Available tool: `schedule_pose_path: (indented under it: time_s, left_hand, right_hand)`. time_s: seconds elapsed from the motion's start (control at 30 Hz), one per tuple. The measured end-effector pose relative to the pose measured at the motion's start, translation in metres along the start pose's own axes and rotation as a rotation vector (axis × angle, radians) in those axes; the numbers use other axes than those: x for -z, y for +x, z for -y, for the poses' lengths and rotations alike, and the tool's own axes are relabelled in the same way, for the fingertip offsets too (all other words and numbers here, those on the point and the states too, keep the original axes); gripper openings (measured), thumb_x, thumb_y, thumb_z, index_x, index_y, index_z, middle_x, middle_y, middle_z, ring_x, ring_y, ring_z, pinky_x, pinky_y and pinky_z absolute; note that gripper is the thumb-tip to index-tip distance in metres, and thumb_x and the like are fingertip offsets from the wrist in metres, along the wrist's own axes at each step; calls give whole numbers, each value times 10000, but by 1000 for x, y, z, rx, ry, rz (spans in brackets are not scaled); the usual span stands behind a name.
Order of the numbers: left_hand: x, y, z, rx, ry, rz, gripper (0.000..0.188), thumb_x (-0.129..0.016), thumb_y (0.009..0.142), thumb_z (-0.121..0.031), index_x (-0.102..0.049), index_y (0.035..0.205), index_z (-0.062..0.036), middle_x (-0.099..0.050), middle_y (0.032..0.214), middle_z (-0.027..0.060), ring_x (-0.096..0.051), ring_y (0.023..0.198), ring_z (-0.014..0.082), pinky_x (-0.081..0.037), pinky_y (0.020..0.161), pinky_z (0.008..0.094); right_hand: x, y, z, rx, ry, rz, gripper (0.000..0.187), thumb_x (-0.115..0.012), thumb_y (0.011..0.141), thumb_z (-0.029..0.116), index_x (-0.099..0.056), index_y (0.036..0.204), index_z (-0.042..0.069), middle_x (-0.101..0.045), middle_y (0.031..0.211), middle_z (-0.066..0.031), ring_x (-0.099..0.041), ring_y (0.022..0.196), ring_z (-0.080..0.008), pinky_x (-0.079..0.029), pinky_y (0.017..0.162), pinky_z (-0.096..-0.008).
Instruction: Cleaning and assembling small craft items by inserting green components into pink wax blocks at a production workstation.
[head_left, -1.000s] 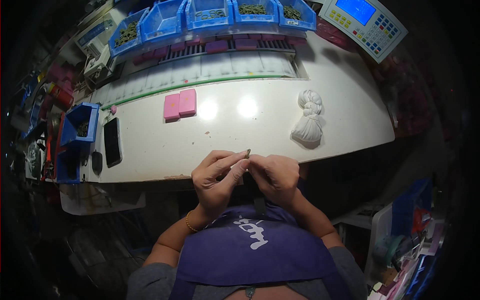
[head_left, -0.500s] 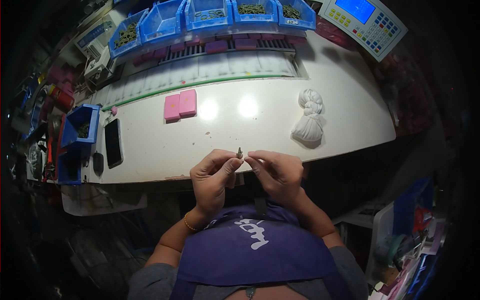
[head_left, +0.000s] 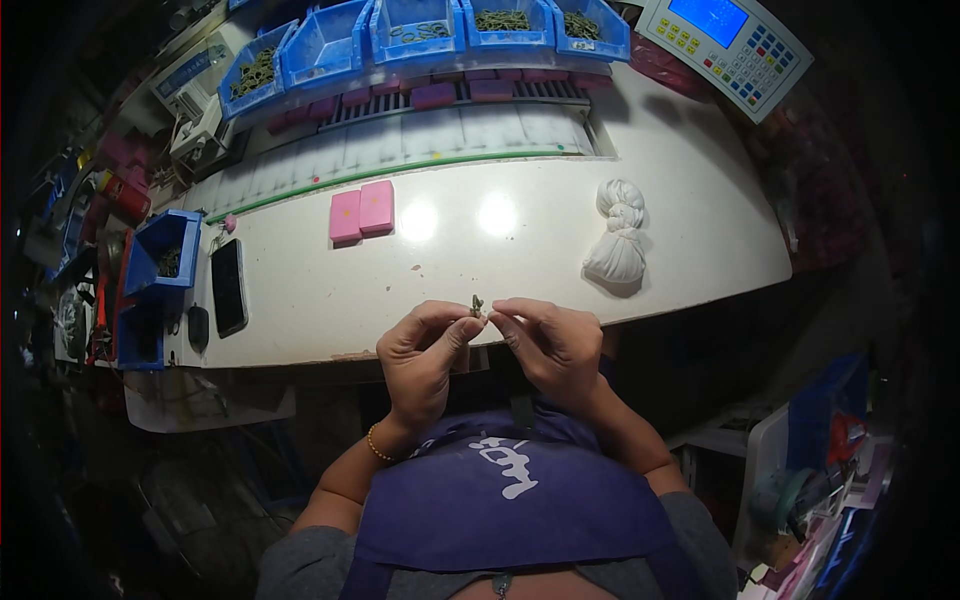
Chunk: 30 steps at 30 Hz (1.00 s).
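Just past the front edge of the white table (head_left: 480,260), both my hands are raised close together. My left hand (head_left: 425,350) pinches a small olive-green piece (head_left: 477,303) upright between thumb and forefinger; it is too small to tell its exact kind. Beside it, my right hand (head_left: 552,350) has thumb and forefinger closed, their tips almost touching the left fingertips. Whatever the right fingers may hold is too small to make out.
Two pink blocks (head_left: 362,212) lie left of centre, a knotted white cloth bundle (head_left: 620,235) right. A phone (head_left: 229,288) and blue bins (head_left: 165,250) are at left. Behind a green-edged belt (head_left: 400,145) stand blue bins (head_left: 418,30) of small green pieces. A keypad device (head_left: 728,50) stands back right.
The olive-green piece has turned in my left fingers and shows a wider side. Both hands have barely shifted. Coloured dots on the belt have travelled left.
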<state>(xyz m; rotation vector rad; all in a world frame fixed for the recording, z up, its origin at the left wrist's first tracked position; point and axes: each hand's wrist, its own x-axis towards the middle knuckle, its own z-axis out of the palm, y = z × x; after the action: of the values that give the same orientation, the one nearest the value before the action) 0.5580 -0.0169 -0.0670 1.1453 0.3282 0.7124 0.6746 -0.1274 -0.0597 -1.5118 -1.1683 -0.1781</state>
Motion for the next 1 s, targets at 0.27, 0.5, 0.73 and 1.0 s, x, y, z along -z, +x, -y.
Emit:
schedule_pose_path:
  time_s: [0.27, 0.5, 0.73, 1.0]
  left_hand:
    - [0, 3, -2, -7, 42, -5, 71, -703, 875, -12, -680, 939, 6, -671, 805, 29, -533, 603, 31, -398, 506, 176]
    - [7, 11, 9, 36, 30, 47, 81, -686, 906, -82, -651, 877, -14, -536, 838, -10, -422, 592, 43, -313, 495, 203]
    - [24, 45, 8, 146, -35, 119, 56, -695, 890, -56, -684, 890, -1, -588, 818, 16, -470, 621, 54, -372, 539, 204]
    - [71, 126, 34, -322, 1699, -165, 668, -640, 898, -326, -404, 1403, 43, -382, 1475, 230, -284, 1409, 371, -191, 1142, 511]
  right_hand:
    - [6, 2, -1, -202, 2, 171, 231, -696, 884, 42, -662, 1113, 28, -595, 613, -22, -494, 486, -48, -399, 475, -204]
    - [-5, -7, -21, -631, 506, 340, 210, -603, 974, 156, -640, 1145, 40, -552, 605, -12, -525, 542, -64, -425, 504, -249]
    - [-1, 11, -35, -401, 239, 425, 165, -600, 965, 171, -653, 1087, 74, -559, 601, -102, -572, 506, -217, -443, 508, -325]
    - [10, 77, -86, -374, -128, 397, 208, -557, 972, 250, -650, 1018, 70, -630, 673, -161, -634, 618, -351, -485, 580, -419]
